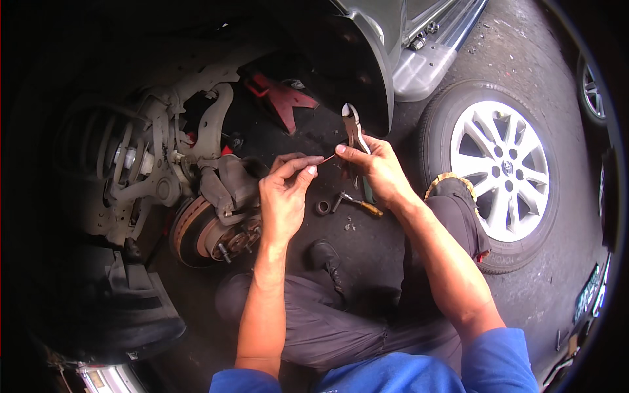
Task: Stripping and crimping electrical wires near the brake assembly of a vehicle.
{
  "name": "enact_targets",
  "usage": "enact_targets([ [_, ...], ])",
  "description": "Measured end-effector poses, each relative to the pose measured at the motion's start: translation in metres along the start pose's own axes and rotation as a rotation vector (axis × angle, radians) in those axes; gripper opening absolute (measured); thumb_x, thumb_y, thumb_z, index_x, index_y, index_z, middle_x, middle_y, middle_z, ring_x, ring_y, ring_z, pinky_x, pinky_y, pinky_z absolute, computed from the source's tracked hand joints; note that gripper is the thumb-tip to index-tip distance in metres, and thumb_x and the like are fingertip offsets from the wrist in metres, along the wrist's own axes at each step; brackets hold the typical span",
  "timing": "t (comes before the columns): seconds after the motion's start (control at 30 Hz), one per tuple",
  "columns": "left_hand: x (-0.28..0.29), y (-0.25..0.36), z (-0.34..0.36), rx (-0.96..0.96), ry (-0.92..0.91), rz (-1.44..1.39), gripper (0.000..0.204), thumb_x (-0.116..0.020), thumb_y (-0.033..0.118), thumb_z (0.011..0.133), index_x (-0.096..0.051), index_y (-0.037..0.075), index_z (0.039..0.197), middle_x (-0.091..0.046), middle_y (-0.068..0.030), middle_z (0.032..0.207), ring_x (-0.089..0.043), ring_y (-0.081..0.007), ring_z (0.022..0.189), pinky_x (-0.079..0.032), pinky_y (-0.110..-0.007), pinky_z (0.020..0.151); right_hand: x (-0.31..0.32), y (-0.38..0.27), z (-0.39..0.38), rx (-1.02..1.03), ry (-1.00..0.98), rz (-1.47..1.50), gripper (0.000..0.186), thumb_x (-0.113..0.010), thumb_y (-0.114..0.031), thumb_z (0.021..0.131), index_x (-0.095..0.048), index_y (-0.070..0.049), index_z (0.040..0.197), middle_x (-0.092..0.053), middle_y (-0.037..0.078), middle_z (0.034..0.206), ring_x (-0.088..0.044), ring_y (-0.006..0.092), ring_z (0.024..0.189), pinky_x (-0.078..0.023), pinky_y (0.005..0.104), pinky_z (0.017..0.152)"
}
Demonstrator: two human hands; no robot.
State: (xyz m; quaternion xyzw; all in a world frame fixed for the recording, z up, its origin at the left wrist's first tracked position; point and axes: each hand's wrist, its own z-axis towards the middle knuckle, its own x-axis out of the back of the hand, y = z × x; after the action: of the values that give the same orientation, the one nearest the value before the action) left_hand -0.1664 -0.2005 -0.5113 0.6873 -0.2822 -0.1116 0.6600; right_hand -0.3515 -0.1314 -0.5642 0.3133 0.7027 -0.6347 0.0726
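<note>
My left hand [283, 196] pinches one end of a thin reddish pin [327, 158] between thumb and forefinger. My right hand [375, 167] pinches the other end of that pin and also grips a pair of metal cutting pliers [352, 126], jaws pointing up. Both hands hover in front of the open wheel well. To the left sit the brake disc and hub [208, 230] with studs, the caliper [230, 185] above it, and the coil spring strut [111, 147].
A removed wheel with a silver alloy rim [501, 171] lies on the ground at the right. A yellow-handled screwdriver [359, 204] and a small ring [322, 207] lie on the floor. A red jack stand [283, 98] stands under the car. My knees and black shoe [325, 257] are below.
</note>
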Motion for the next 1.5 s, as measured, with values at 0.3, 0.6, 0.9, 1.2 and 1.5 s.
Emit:
enact_targets([
  [0.3, 0.008, 0.019, -0.001, -0.043, -0.198, -0.105, 0.045, -0.063, 0.037, 0.108, -0.076, -0.007, 0.109, -0.063, -0.0245, 0.132, -0.07, -0.0298, 0.115, -0.061, -0.041, 0.093, 0.001, 0.002, 0.0, 0.098, -0.025, -0.204, 0.017, -0.078, -0.02, 0.098, -0.071, -0.005, 0.098, -0.063, -0.004, 0.079, -0.058, 0.0055, 0.074, -0.046, 0.0263, 0.07],
  [0.6, 0.008, 0.002, 0.0, 0.309, -0.242, -0.447, 0.028, -0.068, 0.024, 0.106, -0.07, -0.001, 0.116, -0.073, -0.0078, 0.092, -0.069, -0.0149, 0.075, -0.056, -0.029, 0.071, -0.008, 0.003, -0.006, 0.268, -0.052, -0.269, 0.021, -0.078, -0.024, 0.098, -0.068, -0.006, 0.094, -0.049, -0.006, 0.074, -0.044, 0.006, 0.074, -0.039, 0.0288, 0.068],
  [0.9, -0.02, 0.009, 0.003, -0.878, 0.142, 0.825, 0.021, -0.08, -0.005, 0.08, -0.073, 0.0, 0.099, -0.063, -0.0108, 0.08, -0.062, -0.03, 0.08, -0.052, -0.042, 0.072, -0.006, -0.002, -0.005, -0.159, 0.017, 0.189, 0.014, -0.073, -0.016, 0.098, -0.069, -0.003, 0.092, -0.068, 0.003, 0.078, -0.063, 0.0123, 0.064, -0.053, 0.0284, 0.061],
  [1.2, -0.004, 0.011, 0.01, -0.875, 0.3, 0.934, 0.014, -0.076, -0.003, 0.088, -0.073, 0.0, 0.101, -0.066, -0.0097, 0.082, -0.061, -0.0278, 0.079, -0.051, -0.041, 0.073, 0.004, 0.005, 0.001, -0.192, 0.07, 0.063, 0.017, -0.071, -0.019, 0.1, -0.068, -0.003, 0.104, -0.065, 0.001, 0.079, -0.062, 0.0111, 0.062, -0.056, 0.0284, 0.06],
  [1.5, -0.012, 0.01, 0.006, -0.793, 0.218, 0.9, 0.014, -0.077, -0.001, 0.089, -0.074, 0.001, 0.103, -0.068, -0.0085, 0.086, -0.061, -0.0275, 0.079, -0.05, -0.04, 0.074, -0.003, 0.002, -0.002, 0.102, 0.026, -0.105, 0.019, -0.076, -0.023, 0.101, -0.068, -0.006, 0.106, -0.056, -0.005, 0.07, -0.051, 0.0048, 0.061, -0.041, 0.0269, 0.054],
])
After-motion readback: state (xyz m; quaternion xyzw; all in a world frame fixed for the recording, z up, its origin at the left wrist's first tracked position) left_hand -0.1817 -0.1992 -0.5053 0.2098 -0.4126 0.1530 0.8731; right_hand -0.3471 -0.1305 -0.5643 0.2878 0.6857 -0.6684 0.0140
